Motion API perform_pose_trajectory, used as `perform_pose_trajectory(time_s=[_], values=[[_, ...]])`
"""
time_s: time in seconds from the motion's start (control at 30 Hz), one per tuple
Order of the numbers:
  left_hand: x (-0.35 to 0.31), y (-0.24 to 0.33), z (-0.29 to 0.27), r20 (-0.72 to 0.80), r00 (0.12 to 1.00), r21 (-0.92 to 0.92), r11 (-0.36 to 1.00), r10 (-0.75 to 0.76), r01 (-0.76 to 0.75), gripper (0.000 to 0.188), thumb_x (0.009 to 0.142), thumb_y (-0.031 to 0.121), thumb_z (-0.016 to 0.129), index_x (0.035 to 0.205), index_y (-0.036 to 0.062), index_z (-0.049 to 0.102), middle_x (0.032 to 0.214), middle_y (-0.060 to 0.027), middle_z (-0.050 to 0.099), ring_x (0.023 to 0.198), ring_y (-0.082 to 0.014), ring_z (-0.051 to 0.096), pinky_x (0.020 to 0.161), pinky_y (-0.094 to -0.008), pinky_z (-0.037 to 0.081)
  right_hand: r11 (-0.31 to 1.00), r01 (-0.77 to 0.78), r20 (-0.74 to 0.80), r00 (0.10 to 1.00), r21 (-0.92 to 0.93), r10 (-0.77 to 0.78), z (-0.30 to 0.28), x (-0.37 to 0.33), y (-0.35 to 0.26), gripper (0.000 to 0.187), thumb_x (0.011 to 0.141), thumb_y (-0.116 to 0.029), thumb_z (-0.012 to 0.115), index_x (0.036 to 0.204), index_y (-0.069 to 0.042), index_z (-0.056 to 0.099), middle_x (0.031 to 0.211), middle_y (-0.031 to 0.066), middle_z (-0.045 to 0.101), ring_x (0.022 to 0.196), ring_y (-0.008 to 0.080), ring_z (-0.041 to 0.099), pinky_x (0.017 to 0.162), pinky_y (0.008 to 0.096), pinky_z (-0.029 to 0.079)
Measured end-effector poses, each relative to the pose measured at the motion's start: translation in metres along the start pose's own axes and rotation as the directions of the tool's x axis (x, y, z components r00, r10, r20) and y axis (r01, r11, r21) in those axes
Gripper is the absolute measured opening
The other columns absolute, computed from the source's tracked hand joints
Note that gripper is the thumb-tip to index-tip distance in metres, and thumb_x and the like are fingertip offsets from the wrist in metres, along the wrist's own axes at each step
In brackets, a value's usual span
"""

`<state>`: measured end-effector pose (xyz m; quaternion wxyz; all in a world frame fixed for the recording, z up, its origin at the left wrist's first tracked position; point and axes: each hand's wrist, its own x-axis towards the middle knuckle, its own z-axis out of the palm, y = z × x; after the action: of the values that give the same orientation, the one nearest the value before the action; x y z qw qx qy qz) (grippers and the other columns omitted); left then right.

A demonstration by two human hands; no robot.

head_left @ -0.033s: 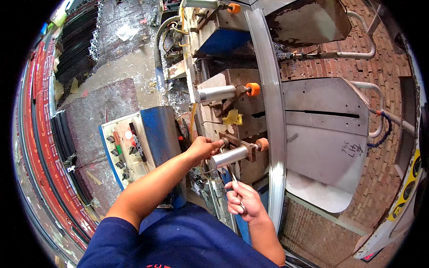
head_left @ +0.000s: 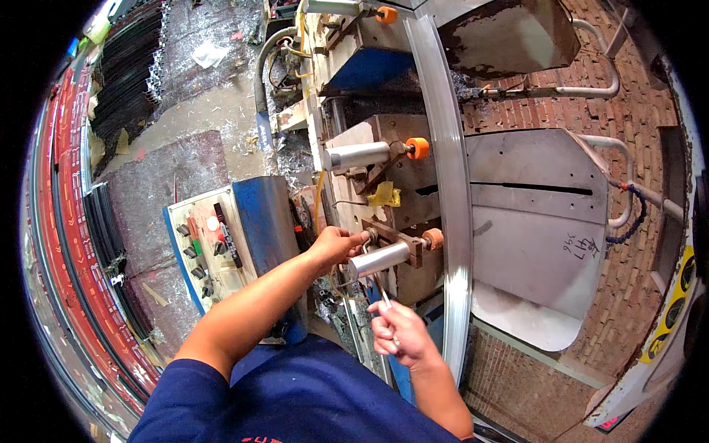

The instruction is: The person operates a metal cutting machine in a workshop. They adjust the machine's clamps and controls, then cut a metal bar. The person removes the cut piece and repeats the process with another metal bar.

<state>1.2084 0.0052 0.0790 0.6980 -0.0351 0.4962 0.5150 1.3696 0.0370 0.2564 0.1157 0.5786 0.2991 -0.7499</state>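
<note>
My left hand is closed in a pinch at a small round metal fitting on a clamp bracket. The bracket carries a silver cylinder and an orange roller-shaped tip. My right hand, below the cylinder, is closed around a thin metal rod-shaped tool. The upper end of this tool reaches toward the cylinder; its exact kind does not show. Farther off, a second silver cylinder has its own orange tip.
A long metal profile runs along the orange tips. At left stands a control box with black knobs and markers lying on it. A yellow scrap lies on the machine. A grey guard panel is at right, bundled red strips far left.
My right hand and the rod-shaped tool have shifted slightly, with the hand turning a little. My left hand stays at the same fitting.
</note>
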Motion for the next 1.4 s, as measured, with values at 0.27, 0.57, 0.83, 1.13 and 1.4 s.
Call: perform_pose_trajectory(time_s=[0.27, 0.57, 0.83, 1.13, 1.4], values=[[0.013, -0.022, -0.008, 0.074, 0.968, 0.238, 0.938, 0.240, -0.251, 0.046, 0.092, 0.035, 0.067, 0.114, -0.0056, 0.067, 0.093, -0.0093, 0.071, 0.085, -0.0129, 0.063, 0.079, -0.0300, 0.051, 0.691, 0.167, -0.140, 0.921, -0.703, -0.364, -0.060, 0.114, 0.140, 0.032, 0.104, -0.038, 0.043, 0.103, -0.006, 0.050, 0.061, 0.0012, 0.046, 0.053, 0.0136, 0.050, 0.051, 0.0303, 0.043], [0.015, -0.026, -0.007, 0.040, 0.958, 0.297, 0.912, 0.283, -0.282, 0.040, 0.093, 0.031, 0.067, 0.108, -0.0069, 0.068, 0.093, -0.0100, 0.071, 0.084, -0.0124, 0.063, 0.078, -0.0304, 0.050, 0.918, 0.023, -0.135, 0.987, -0.396, -0.084, -0.039, 0.092, 0.105, 0.039, 0.104, -0.038, 0.041, 0.105, -0.002, 0.054, 0.059, 0.0025, 0.047, 0.044, 0.0152, 0.048, 0.049, 0.0325, 0.045], [0.024, -0.044, -0.009, 0.042, 0.887, 0.216, 0.863, 0.459, -0.457, 0.038, 0.090, 0.027, 0.070, 0.106, -0.0067, 0.068, 0.092, -0.0145, 0.073, 0.085, -0.0171, 0.068, 0.076, -0.0321, 0.054, 0.758, 0.129, -0.156, 0.944, -0.639, -0.292, -0.071, 0.135, 0.127, 0.048, 0.102, -0.046, 0.042, 0.102, -0.001, 0.057, 0.059, 0.0058, 0.054, 0.050, 0.0166, 0.055, 0.051, 0.0332, 0.045], [0.010, -0.031, 0.000, -0.010, 0.803, 0.499, 0.699, 0.596, -0.513, 0.033, 0.086, 0.026, 0.072, 0.107, -0.0004, 0.070, 0.092, -0.0219, 0.071, 0.083, -0.0275, 0.073, 0.073, -0.0352, 0.055, 0.785, 0.343, -0.043, 0.905, -0.516, -0.424, -0.089, 0.229, 0.144, 0.040, 0.104, -0.033, 0.037, 0.098, -0.002, 0.062, 0.065, 0.0062, 0.058, 0.060, 0.0151, 0.054, 0.065, 0.0310, 0.045], [0.010, -0.029, -0.001, -0.001, 0.807, 0.460, 0.717, 0.591, -0.524, 0.031, 0.086, 0.025, 0.072, 0.101, -0.0020, 0.071, 0.085, -0.0217, 0.071, 0.079, -0.0251, 0.073, 0.070, -0.0352, 0.055, 0.865, 0.200, -0.135, 0.947, -0.460, -0.291, -0.103, 0.200, 0.145, 0.048, 0.098, -0.050, 0.048, 0.084, -0.005, 0.056, 0.060, 0.0048, 0.054, 0.058, 0.0174, 0.057, 0.059, 0.0324, 0.045]])
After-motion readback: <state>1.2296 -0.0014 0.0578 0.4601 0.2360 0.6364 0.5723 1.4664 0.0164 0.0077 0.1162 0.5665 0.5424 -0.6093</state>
